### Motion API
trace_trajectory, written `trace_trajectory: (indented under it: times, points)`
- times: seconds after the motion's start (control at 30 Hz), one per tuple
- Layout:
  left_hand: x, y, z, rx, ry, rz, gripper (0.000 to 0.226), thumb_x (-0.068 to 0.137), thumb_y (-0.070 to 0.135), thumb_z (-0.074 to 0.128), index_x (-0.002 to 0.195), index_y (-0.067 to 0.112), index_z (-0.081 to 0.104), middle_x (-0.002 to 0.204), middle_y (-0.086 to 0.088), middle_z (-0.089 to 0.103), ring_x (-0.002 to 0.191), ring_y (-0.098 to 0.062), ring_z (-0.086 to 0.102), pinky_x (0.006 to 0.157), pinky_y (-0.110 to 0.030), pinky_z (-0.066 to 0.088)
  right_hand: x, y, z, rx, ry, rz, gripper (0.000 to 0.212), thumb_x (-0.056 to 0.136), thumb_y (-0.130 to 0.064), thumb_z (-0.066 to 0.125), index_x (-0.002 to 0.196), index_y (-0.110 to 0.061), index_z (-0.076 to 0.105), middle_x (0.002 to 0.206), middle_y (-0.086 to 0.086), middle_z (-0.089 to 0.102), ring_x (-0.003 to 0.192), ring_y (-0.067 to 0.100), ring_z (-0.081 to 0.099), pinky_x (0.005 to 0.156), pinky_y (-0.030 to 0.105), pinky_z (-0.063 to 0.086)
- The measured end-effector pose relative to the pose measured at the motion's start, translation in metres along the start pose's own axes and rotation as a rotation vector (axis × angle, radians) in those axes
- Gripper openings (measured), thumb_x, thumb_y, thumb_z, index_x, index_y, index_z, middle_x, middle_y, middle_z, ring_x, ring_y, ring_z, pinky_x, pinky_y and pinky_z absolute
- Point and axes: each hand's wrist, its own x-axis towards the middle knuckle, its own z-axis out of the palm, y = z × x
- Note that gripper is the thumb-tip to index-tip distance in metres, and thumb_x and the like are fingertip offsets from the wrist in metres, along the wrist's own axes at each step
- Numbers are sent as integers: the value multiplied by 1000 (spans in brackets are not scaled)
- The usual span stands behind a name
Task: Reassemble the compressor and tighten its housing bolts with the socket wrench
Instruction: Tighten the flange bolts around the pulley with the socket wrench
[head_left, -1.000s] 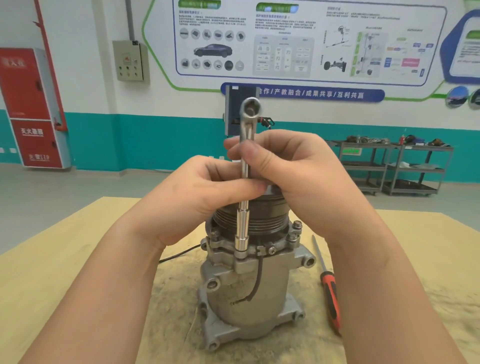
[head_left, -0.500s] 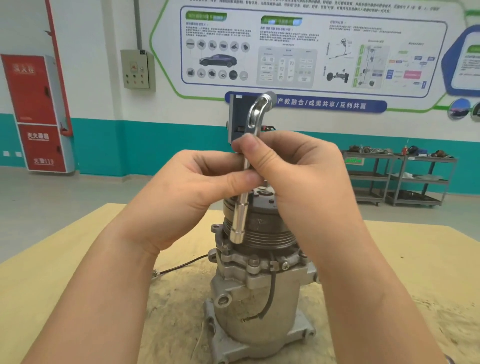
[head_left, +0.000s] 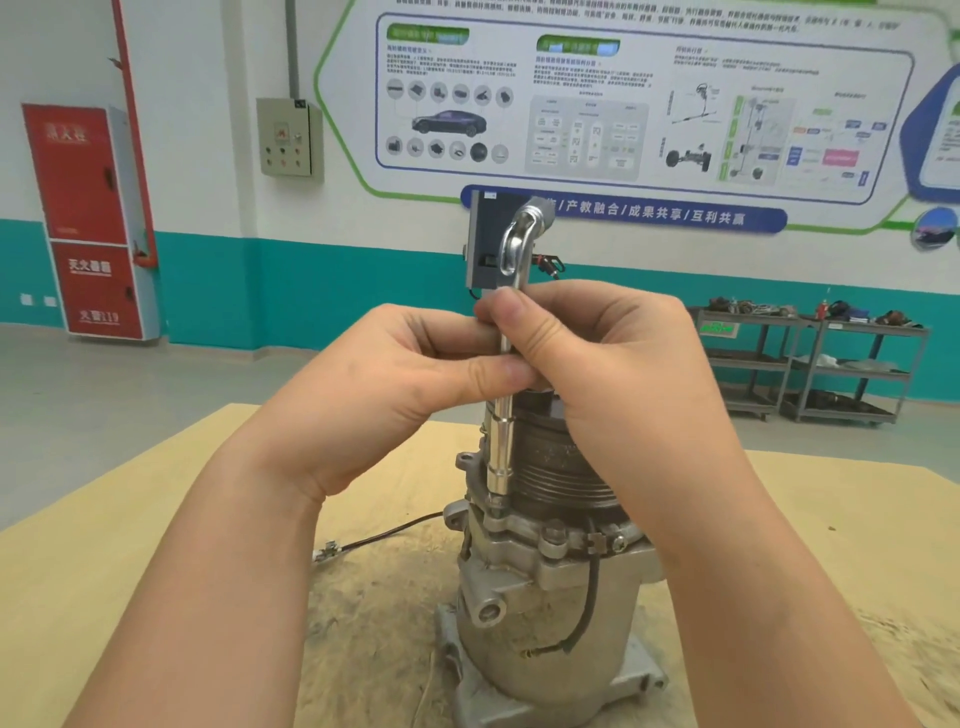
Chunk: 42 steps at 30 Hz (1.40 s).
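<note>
The grey metal compressor (head_left: 540, 613) stands upright on the wooden table (head_left: 130, 571), its ribbed pulley on top. A chrome socket wrench (head_left: 501, 457) stands almost vertical at the pulley's left side, its socket down on a housing bolt at the flange's upper left. My left hand (head_left: 415, 384) pinches the wrench's shaft between thumb and fingers. My right hand (head_left: 613, 364) grips the shaft just above, thumb in front, and hides much of the pulley. Another housing bolt (head_left: 553, 535) shows on the front flange.
A black cable (head_left: 384, 535) with a small connector runs left from the compressor over the sandy table patch. Beyond the table are a dark panel on a stand (head_left: 485, 234), a red cabinet (head_left: 85, 223) at left and metal shelving carts (head_left: 810, 364) at right.
The wrench was lifted off a front flange bolt, swung left, and its socket now sits on a bolt at the flange's upper left. Both hands kept hold of the shaft. The camera has moved closer.
</note>
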Motion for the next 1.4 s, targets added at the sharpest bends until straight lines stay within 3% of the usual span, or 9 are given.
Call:
trace_trajectory:
  times: [0.17, 0.33, 0.53, 0.77, 1.0, 1.1, 1.23, 1.33, 1.4]
  points:
    - [2, 0, 1, 1, 9, -7, 35, 74, 25, 75, 106, 11, 77, 111, -2, 74, 112, -8, 66, 92, -11, 46, 5, -3, -4, -25, -29, 66, 16, 86, -33, 67, 84, -22, 78, 74, -8, 74, 66, 0, 67, 54, 11, 47]
    - [0, -1, -3, -16, 0, -19, 29, 72, 19, 78, 100, 14, 79, 109, -1, 75, 107, -9, 68, 85, -12, 49, 10, -5, -10, -24, -152, 89, 16, 87, -31, 67, 91, -20, 78, 79, -11, 75, 77, -1, 69, 64, 8, 50]
    - [-1, 6, 1, 55, 53, -38, 32, 69, 18, 73, 100, 10, 77, 98, 0, 77, 93, -4, 71, 76, -8, 49, 10, -2, -10, -60, -116, 30, 10, 87, -27, 67, 85, -23, 76, 75, -18, 73, 71, -7, 66, 58, 5, 45]
    - [-6, 8, -3, 71, 69, -51, 34, 71, 14, 78, 104, 6, 76, 102, -6, 77, 102, -16, 71, 86, -18, 53, 10, -1, -4, -84, -28, 27, 18, 74, -39, 76, 74, -22, 69, 64, -17, 68, 56, -8, 60, 48, 9, 42]
    - [-6, 9, -1, 98, 75, -63, 29, 75, 9, 70, 104, 12, 77, 104, -4, 76, 103, -13, 70, 94, -21, 51, 6, -4, -9, -189, -157, -6, 15, 94, -31, 59, 90, -26, 72, 80, -26, 68, 73, -16, 60, 56, 3, 43]
    - [-7, 11, 2, 120, 40, -44, 25, 75, 13, 73, 99, 16, 79, 101, -1, 77, 99, -9, 71, 87, -16, 52, 4, -6, -9, -180, -148, -15, 14, 93, -27, 61, 88, -24, 74, 78, -20, 71, 73, -10, 63, 59, 5, 44]
    - [-4, 13, 10, 89, 65, -43, 19, 65, 17, 84, 84, 17, 81, 90, -2, 78, 91, -9, 73, 79, -13, 52, 7, -2, -6, -177, -44, 6, 7, 80, -28, 76, 79, -22, 74, 72, -11, 72, 70, 0, 66, 66, 18, 54]
    - [-1, 9, 15, 34, 154, -31, 15, 56, 21, 78, 70, 17, 73, 78, 1, 76, 78, -7, 72, 72, -12, 51, 8, -1, -5, -167, 8, 18, 17, 74, -34, 81, 73, -21, 70, 66, -9, 70, 60, -2, 63, 55, 14, 49]
    - [0, 6, 13, 38, 183, -25, 24, 53, 22, 79, 75, 14, 69, 75, 0, 75, 74, -8, 71, 70, -12, 51, 7, -1, -7, -162, -37, 39, 16, 78, -38, 77, 79, -23, 72, 67, -10, 70, 59, -5, 62, 51, 9, 45]
